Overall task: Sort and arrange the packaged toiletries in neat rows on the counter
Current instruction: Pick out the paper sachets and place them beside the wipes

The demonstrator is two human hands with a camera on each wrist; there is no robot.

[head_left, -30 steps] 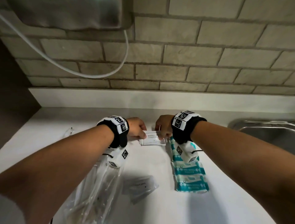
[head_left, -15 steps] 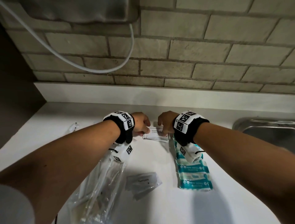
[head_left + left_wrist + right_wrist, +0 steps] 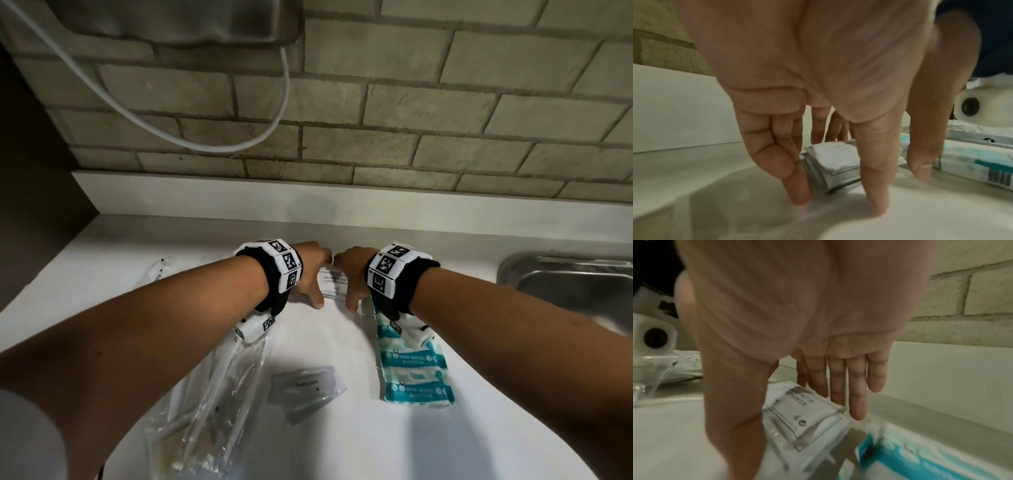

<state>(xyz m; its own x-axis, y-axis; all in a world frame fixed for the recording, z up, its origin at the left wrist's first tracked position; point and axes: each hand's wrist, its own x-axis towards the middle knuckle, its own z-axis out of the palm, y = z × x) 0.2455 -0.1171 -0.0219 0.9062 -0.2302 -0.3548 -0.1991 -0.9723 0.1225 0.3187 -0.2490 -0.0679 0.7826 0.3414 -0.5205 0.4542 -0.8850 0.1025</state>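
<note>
A person's left hand [image 3: 310, 274] and right hand [image 3: 352, 275] frame a small stack of shampoo sachets [image 3: 334, 284] lying flat on the white counter [image 3: 342, 342], at twelve o'clock of the spread and near the low white ledge under the brick wall [image 3: 376, 113]. The left hand's fingers [image 3: 797, 186] point down, loosely spread, tips on the counter against the stack's left edge; the right hand's fingers [image 3: 857, 394] are straight and close together at the stack's far right corner, thumb down at its near side. Neither hand curls round the sachets. A row of teal wipe packets [image 3: 414, 373] runs from the stack toward four o'clock. Toothpaste sachets [image 3: 306, 387] lie at six o'clock, clear bagged toothbrushes [image 3: 212, 404] at seven, a steel sink [image 3: 568, 284] at three.
</note>
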